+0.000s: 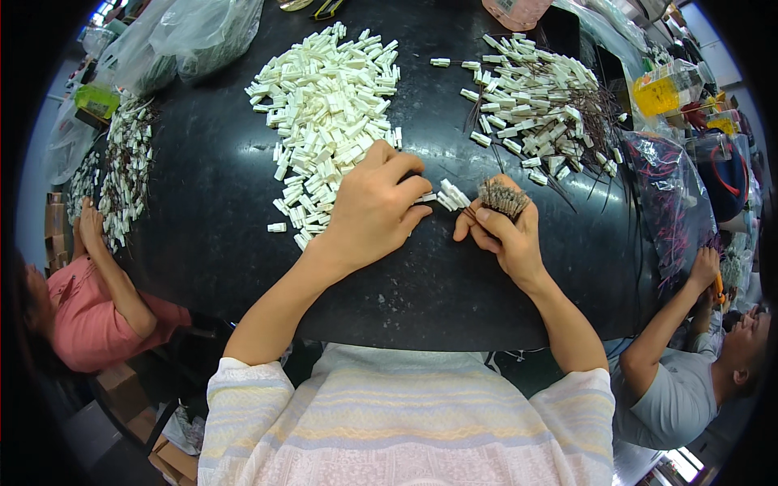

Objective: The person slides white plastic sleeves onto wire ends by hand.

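My left hand [374, 204] is closed in a pinch, with a small white plastic connector [426, 197] at its fingertips. My right hand [512, 235] grips a bundle of thin dark wires [502, 198], whose cut ends fan out above the thumb. From the fingers of that hand a few white connectors [452, 195] on wires point left, close to the piece in my left hand. Just beyond my left hand, a large heap of loose white connectors [332, 105] spreads over the black table [405, 304]. Some pieces lie beside my left wrist.
At the far right is a pile of connectors with dark wires [535, 105]. Plastic bags [190, 40] sit at the back left. A person in pink [97, 300] handles wired connectors [126, 170] at left; a person in grey [673, 389] works near a clear bag [668, 194] at right.
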Action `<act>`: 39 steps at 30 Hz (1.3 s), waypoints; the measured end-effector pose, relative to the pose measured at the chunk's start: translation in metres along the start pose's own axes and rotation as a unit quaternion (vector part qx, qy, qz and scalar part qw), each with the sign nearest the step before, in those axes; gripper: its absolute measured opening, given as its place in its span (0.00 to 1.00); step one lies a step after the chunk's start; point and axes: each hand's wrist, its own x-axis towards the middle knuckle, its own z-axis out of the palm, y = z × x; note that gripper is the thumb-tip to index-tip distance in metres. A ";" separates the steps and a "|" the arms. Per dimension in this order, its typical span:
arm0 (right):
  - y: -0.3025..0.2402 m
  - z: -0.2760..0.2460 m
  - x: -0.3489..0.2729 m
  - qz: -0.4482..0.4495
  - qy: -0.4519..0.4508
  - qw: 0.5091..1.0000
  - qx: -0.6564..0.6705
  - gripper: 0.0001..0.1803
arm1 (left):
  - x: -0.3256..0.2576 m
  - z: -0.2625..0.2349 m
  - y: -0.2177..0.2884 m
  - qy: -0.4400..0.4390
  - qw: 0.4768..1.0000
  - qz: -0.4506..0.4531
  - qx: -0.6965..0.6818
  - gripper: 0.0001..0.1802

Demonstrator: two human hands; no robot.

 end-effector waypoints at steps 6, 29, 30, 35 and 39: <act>-0.001 0.001 0.000 0.008 0.048 0.999 0.007 0.05 | -0.002 0.001 -0.008 0.063 0.987 -0.108 -0.104 0.07; -0.004 0.002 -0.002 0.013 0.033 0.993 -0.116 0.02 | -0.008 0.000 0.001 -0.012 0.911 -0.171 -0.375 0.09; -0.005 0.003 -0.002 0.012 0.034 0.993 -0.114 0.02 | -0.006 0.000 0.004 0.005 0.944 -0.103 -0.315 0.10; -0.006 0.002 -0.002 0.026 0.027 0.992 -0.118 0.02 | -0.007 0.007 0.005 0.039 0.974 -0.001 -0.224 0.10; -0.003 0.003 -0.001 0.032 0.012 0.993 -0.114 0.03 | -0.010 0.007 0.003 0.036 0.981 0.043 -0.186 0.11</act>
